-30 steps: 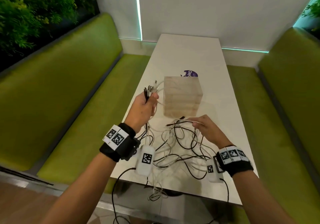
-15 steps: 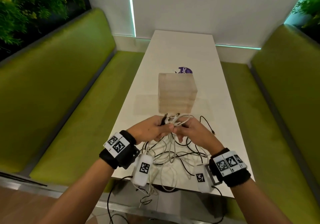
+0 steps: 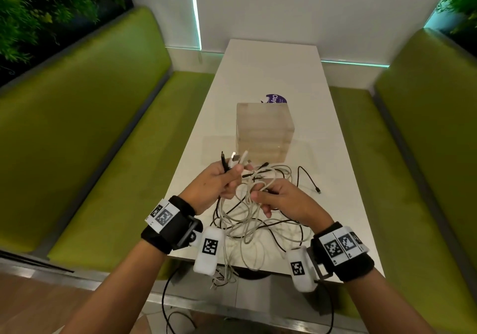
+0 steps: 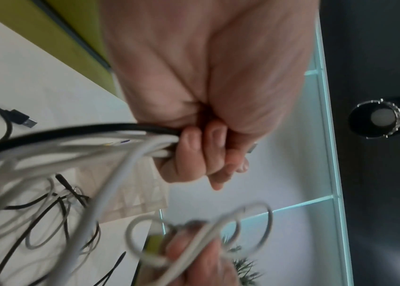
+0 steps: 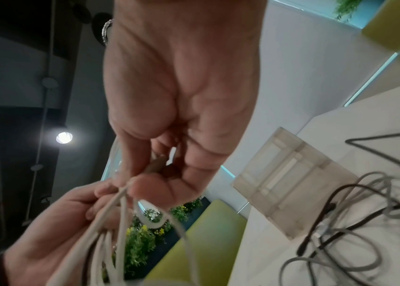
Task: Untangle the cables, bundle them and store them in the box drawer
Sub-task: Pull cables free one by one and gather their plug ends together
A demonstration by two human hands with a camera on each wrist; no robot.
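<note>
Green benches [image 3: 85, 137] flank a long white table [image 3: 271, 70] that runs up the middle of the head view, with a pale box [image 3: 263, 132] standing at its centre. Below the box, a tangle of white and black cables [image 3: 247, 220] is spread over the near table edge, with some strands hanging off it. Several plug ends are clenched together in the left hand [image 3: 216, 186], left of centre. White loops are pinched by the right hand [image 3: 281, 202] just beside it. Untangling and gathering is judged to be in hand; no drawer is seen pulled out. Next, a single strand would need to be drawn free of the knot before coiling.
</note>
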